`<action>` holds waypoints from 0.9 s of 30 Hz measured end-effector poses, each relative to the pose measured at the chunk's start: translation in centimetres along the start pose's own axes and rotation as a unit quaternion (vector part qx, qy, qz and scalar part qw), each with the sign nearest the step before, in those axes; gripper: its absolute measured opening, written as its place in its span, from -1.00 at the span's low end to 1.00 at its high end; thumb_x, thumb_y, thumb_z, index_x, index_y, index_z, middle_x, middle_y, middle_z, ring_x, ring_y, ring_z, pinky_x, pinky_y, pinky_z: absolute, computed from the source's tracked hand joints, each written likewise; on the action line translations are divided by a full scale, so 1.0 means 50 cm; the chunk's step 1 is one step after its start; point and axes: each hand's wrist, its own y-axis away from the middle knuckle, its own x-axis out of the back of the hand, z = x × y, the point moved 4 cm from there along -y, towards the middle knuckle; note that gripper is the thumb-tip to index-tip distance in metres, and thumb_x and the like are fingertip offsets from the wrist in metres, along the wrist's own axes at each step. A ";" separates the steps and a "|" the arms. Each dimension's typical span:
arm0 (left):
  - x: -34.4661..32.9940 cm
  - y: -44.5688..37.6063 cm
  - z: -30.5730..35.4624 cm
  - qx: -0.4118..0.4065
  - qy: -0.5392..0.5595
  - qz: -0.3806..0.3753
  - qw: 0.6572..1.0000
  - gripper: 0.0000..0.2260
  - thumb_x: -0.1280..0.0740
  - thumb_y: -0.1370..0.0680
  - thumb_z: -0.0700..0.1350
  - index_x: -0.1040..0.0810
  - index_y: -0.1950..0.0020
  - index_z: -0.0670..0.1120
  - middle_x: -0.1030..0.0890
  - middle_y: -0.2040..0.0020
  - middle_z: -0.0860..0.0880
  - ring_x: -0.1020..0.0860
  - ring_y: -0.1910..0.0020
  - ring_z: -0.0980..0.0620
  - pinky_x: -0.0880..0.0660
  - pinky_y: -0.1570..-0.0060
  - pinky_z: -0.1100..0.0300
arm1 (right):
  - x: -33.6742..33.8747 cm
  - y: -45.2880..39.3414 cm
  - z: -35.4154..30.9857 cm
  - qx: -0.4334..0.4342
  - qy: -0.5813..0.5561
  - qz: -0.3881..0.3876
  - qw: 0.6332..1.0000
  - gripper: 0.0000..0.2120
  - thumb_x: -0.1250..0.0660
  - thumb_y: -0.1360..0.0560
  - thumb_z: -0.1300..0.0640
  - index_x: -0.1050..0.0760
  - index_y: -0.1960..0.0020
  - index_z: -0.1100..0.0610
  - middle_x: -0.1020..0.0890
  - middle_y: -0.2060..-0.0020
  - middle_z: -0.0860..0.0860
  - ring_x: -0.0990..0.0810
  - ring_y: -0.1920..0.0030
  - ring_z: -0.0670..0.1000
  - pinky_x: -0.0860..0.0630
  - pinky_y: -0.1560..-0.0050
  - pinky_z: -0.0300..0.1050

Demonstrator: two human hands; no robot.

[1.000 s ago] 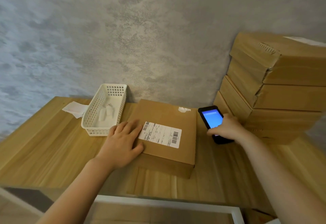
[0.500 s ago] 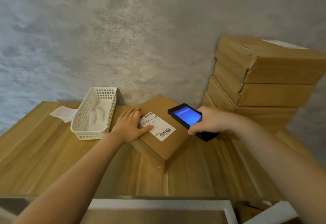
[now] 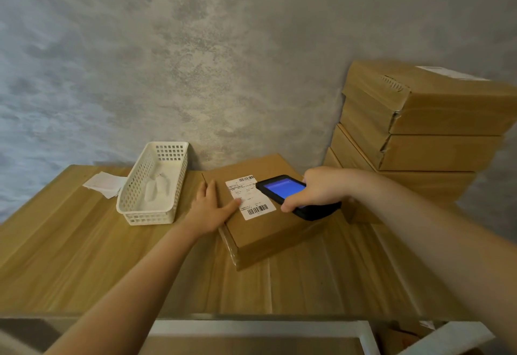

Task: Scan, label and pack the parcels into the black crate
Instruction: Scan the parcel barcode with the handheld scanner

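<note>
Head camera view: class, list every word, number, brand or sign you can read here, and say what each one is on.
No text can be read in this view.
Shipping label on the parcel: barcodes and printed lines, too small to read.
Scanner screen: blue, any writing too blurred to read.
Label on the top stacked box: too blurred to read.

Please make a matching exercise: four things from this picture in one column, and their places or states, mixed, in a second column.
1. black handheld scanner
2. white plastic basket
3. flat brown cardboard parcel
4. stack of brown cardboard boxes

a. against the wall, far right
b. gripped by the right hand
c. pressed flat by the left hand
d. left of the parcel

Pairs: 1-b, 2-d, 3-c, 4-a
</note>
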 end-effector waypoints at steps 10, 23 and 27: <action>0.017 -0.026 -0.053 -0.055 0.194 -0.055 0.978 0.06 -0.40 -0.23 0.49 0.01 -0.59 0.18 0.07 -0.60 0.18 -0.01 -0.57 0.11 -0.08 -0.53 -0.07 | -0.003 -0.013 -0.033 -0.022 -0.054 -0.029 0.998 -0.52 -0.39 -0.37 -0.30 -0.44 0.11 0.13 -0.61 0.15 0.10 -0.73 0.19 0.13 -0.63 0.17 -0.10; 0.015 -0.033 -0.056 -0.067 0.210 -0.059 0.974 0.07 -0.41 -0.23 0.48 -0.01 -0.60 0.16 0.05 -0.60 0.18 -0.02 -0.56 0.13 -0.08 -0.53 -0.05 | -0.001 -0.004 -0.047 -0.011 -0.069 -0.039 0.997 -0.57 -0.37 -0.42 -0.26 -0.44 0.04 0.10 -0.56 0.12 0.09 -0.67 0.23 0.07 -0.62 0.26 -0.20; 0.016 -0.036 -0.059 -0.071 0.221 -0.061 0.971 0.01 -0.44 -0.30 0.42 -0.01 -0.60 0.16 0.05 -0.59 0.21 -0.04 -0.56 0.14 -0.10 -0.53 -0.04 | -0.001 0.000 -0.049 0.001 -0.073 -0.045 0.996 -0.59 -0.36 -0.43 -0.25 -0.45 0.02 0.10 -0.56 0.10 0.10 -0.67 0.21 0.08 -0.62 0.21 -0.18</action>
